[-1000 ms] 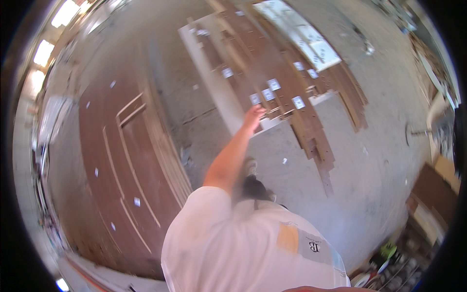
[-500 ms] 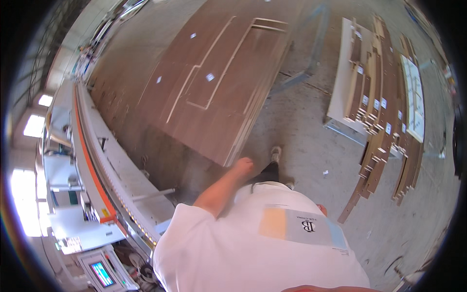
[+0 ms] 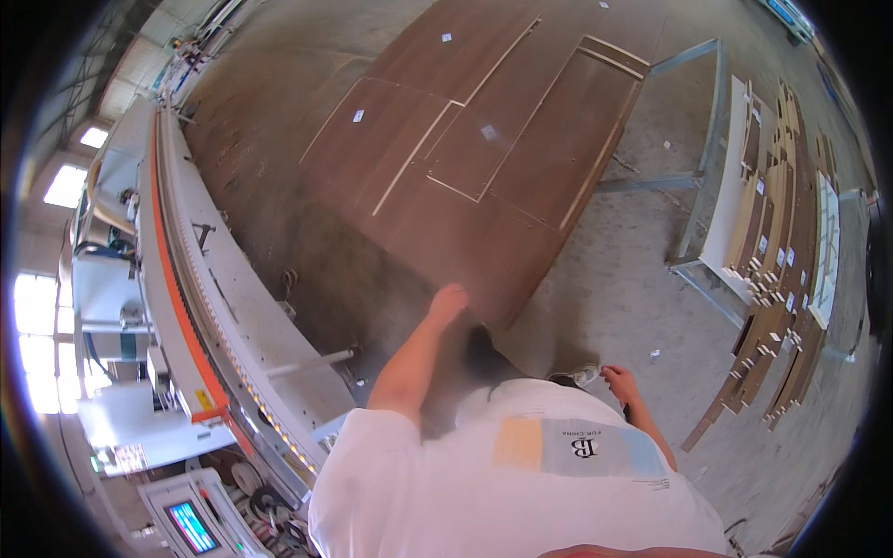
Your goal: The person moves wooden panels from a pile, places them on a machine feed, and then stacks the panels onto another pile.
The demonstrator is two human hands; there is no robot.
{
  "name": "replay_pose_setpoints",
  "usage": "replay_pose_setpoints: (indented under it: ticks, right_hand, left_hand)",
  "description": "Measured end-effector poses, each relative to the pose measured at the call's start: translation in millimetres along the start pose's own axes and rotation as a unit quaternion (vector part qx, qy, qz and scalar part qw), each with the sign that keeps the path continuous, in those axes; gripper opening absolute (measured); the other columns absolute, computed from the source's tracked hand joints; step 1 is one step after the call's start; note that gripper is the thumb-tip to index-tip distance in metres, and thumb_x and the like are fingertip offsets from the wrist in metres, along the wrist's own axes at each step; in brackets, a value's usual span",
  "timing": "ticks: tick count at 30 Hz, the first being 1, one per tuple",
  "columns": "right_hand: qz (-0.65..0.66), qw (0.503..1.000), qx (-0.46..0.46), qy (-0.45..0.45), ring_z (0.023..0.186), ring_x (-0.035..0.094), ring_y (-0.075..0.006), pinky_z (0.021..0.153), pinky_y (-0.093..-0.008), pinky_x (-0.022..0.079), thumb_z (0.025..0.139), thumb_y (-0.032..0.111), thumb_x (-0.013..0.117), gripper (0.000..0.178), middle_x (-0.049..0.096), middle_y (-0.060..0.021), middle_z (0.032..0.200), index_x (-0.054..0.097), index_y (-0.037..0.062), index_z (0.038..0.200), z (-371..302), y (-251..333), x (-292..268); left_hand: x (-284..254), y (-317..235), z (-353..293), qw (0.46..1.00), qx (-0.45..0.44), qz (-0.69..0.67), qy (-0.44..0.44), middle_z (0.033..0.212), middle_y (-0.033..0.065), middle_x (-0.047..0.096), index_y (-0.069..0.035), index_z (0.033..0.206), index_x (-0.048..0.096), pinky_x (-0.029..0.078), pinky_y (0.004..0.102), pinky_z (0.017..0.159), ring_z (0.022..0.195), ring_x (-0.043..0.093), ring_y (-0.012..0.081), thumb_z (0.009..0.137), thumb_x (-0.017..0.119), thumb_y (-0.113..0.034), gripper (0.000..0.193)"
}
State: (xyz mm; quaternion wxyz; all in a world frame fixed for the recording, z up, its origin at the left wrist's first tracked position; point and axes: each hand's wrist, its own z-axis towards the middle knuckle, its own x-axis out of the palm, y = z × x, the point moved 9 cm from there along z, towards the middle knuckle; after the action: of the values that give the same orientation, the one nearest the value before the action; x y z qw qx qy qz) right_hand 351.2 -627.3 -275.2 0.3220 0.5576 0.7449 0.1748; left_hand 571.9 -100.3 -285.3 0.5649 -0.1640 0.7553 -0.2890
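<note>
Over the near edge of a stack of brown wood panels (image 3: 484, 246), my left hand (image 3: 450, 302) hangs with its fingers curled in and nothing seen in them; whether it touches the panels is hard to tell. Pale strips outline shapes across the stack's top, and small white labels (image 3: 446, 38) lie there too. To the right of my body, my right hand (image 3: 618, 379) hangs free above the concrete floor, loosely bent, fingers a little apart, holding nothing. One of my shoes (image 3: 584, 374) shows just left of it.
A long machine (image 3: 177, 325) with an orange rail runs down the left side, a control screen (image 3: 193, 527) at its near end. At right, brown strips (image 3: 781, 251) lie piled on a metal rack. A metal frame (image 3: 693, 181) stands between stack and rack.
The panels and the strip pile have shifted right in view as I move and turn. My right hand, barely visible before, has swung out beside my body. My left hand has moved slightly left.
</note>
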Motion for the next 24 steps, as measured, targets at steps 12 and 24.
replay_pose_setpoints:
  ticks: [12, 24]
  right_hand:
    - [0.14, 0.988, -0.064, 0.005, 0.133, 0.049, -0.0212, 0.109, -0.0378, 0.04, 0.097, 0.037, 0.066, 0.066, 0.054, -0.0104, 0.144, 0.043, 0.0054, 0.15, 233.2, 338.8, 234.7]
    - [0.281, 0.956, 0.074, -0.045, 0.137, 0.043, -0.0297, 0.11, -0.0484, 0.037, 0.09, 0.039, 0.07, 0.086, 0.043, -0.0115, 0.15, 0.026, 0.0086, 0.157, 277.9, 423.3, 290.4]
  left_hand:
    - [-178.3, 111.5, 271.3, 0.973, -0.116, -0.087, -0.181, 0.142, 0.0221, 0.053, -0.001, 0.143, 0.043, 0.037, 0.0465, 0.113, 0.136, 0.044, 0.0393, 0.084, 0.069, -0.022, 0.068]
    - [-156.1, 102.6, 266.9, 0.97, -0.116, -0.185, -0.11, 0.121, 0.0139, 0.065, -0.007, 0.125, 0.061, 0.047, 0.0436, 0.1, 0.114, 0.059, 0.0339, 0.081, 0.072, -0.019, 0.047]
